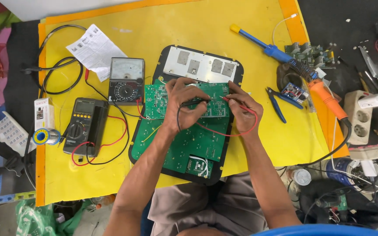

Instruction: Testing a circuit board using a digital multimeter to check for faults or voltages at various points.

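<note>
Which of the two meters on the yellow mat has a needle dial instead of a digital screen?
The grey analog meter, beside the green circuit board; the black digital multimeter lies nearer the mat's left edge.

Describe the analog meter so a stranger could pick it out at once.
Start at the yellow mat and find the green circuit board at its centre. Just left of the board's top corner lies the analog meter. Unlike the dark digital multimeter below it, it is grey with a pale needle-dial window.

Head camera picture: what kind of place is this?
Probably an electronics repair bench. The left hand and right hand press meter probes onto a green circuit board, with a black multimeter and a soldering iron lying nearby.
</note>
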